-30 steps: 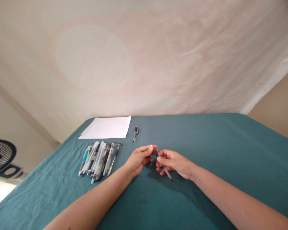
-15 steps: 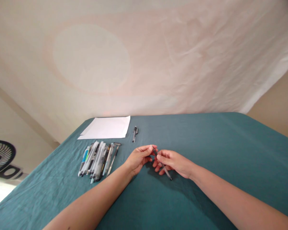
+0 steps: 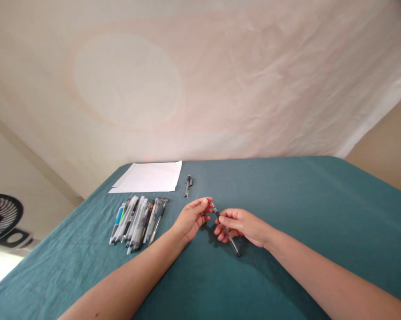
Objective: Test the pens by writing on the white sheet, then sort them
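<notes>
My right hand (image 3: 238, 224) grips a clear-barrelled pen (image 3: 232, 242) with a dark grip section, between thumb and fingers. The pen slants, its tip up to the left and its dark end down to the right. Close by that tip, my left hand (image 3: 193, 218) has thumb and forefinger pinched together. Something tiny and pale may be between them; it is too small to name. A narrow gap shows between the left fingertips and the pen tip.
A pile of pens (image 3: 137, 224) lies to the left. Behind it are white paper sheets (image 3: 150, 177). One separate pen (image 3: 188, 186) rests right of the paper. A green cloth (image 3: 307, 213) covers the table; a black fan (image 3: 3, 218) stands off its left side.
My left fingers have drawn up and left, off the pen's tip, which now shows. The pen has shifted slightly down in my right hand.
</notes>
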The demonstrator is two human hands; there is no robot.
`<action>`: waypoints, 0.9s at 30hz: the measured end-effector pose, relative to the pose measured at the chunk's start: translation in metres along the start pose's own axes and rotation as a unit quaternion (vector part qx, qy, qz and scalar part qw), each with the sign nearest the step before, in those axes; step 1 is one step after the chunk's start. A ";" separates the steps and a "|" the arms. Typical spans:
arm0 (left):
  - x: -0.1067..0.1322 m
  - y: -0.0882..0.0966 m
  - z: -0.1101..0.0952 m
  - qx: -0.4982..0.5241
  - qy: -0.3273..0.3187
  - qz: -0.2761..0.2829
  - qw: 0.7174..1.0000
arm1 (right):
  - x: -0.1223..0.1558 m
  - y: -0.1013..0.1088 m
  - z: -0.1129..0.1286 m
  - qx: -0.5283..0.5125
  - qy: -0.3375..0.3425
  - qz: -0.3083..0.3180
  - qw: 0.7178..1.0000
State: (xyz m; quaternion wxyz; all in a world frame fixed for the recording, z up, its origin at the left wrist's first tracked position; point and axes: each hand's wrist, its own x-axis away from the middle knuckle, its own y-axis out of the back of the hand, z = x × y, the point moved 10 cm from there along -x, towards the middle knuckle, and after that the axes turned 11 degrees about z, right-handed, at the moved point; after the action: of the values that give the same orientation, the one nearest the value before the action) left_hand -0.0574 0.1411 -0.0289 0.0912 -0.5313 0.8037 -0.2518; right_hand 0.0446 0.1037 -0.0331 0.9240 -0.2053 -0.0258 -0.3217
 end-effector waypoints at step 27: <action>0.004 0.053 -0.057 0.016 -0.149 -0.138 0.979 | 0.000 -0.003 -0.001 0.048 -0.019 0.024 0.998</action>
State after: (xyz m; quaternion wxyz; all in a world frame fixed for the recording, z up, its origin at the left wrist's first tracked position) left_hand -0.1254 0.1717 -0.0060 0.1829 -0.6670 0.6961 -0.1926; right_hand 0.0423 0.1007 -0.0330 0.9396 -0.1676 -0.0536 -0.2936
